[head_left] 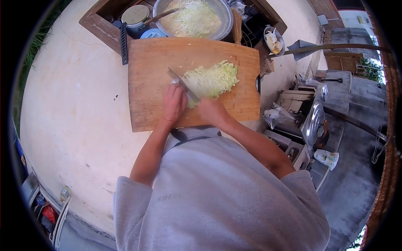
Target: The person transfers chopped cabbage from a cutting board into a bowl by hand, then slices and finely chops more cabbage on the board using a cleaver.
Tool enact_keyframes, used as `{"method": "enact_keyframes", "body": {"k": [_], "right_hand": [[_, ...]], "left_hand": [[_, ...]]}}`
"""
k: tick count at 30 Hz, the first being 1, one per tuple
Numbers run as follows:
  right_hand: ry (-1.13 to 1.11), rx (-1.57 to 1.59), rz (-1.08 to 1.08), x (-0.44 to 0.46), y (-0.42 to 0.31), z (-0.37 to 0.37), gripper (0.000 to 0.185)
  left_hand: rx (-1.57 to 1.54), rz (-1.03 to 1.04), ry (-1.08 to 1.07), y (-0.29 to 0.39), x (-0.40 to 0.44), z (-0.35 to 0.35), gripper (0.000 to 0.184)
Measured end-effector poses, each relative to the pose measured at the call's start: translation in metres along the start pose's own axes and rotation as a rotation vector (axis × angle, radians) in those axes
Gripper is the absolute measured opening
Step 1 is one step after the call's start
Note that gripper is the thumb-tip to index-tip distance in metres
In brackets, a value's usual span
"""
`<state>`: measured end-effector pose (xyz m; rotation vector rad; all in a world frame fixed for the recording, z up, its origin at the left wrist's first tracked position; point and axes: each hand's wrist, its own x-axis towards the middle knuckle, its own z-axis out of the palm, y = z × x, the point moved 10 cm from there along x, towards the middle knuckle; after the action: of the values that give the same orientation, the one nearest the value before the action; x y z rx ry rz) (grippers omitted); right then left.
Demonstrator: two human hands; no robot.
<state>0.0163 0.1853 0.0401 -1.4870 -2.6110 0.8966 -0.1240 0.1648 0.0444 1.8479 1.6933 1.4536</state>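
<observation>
My right hand (pixel 211 112), slightly blurred, is closed around the handle of a kitchen knife (pixel 183 85). The blade slants up and to the left over a wooden cutting board (pixel 150 62). Curled fingers of my left hand (pixel 174 101) press down just left of the blade, on a piece of cabbage mostly hidden under them. To the right of the blade, a heap of finely shredded pale green cabbage (pixel 215 79) lies on the board.
Behind the board stand a large metal basin (pixel 228 25) of shredded vegetable with a wooden stick, a white tub (pixel 135 19), and a small bowl (pixel 274 41) of scraps. A shiny round metal lid (pixel 314 125) leans among clutter at right.
</observation>
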Motion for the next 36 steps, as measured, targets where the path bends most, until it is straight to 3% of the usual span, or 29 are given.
{"method": "enact_keyframes", "body": {"k": [8, 17, 25, 29, 32, 36], "right_hand": [[0.159, 0.03, -0.084, 0.01, -0.009, -0.007, 0.019], [-0.071, 0.001, -0.007, -0.027, -0.028, -0.048, 0.019], [0.093, -0.026, -0.102, 0.01, -0.002, 0.019, 0.019], [0.133, -0.015, -0.134, -0.001, 0.002, 0.013, 0.02], [0.112, 0.04, -0.028, -0.015, -0.024, -0.027, 0.019], [-0.02, -0.001, -0.005, -0.027, -0.03, -0.042, 0.017]], "left_hand": [[0.021, 0.047, -0.018, 0.001, -0.012, -0.004, 0.029], [0.015, 0.001, -0.014, -0.003, -0.012, -0.004, 0.029], [0.006, 0.001, -0.019, -0.005, -0.009, -0.007, 0.025], [-0.017, -0.043, 0.001, -0.007, -0.012, -0.006, 0.025], [0.03, -0.034, -0.012, -0.007, -0.015, -0.004, 0.026], [0.052, 0.003, 0.016, -0.002, -0.014, -0.005, 0.026]]}}
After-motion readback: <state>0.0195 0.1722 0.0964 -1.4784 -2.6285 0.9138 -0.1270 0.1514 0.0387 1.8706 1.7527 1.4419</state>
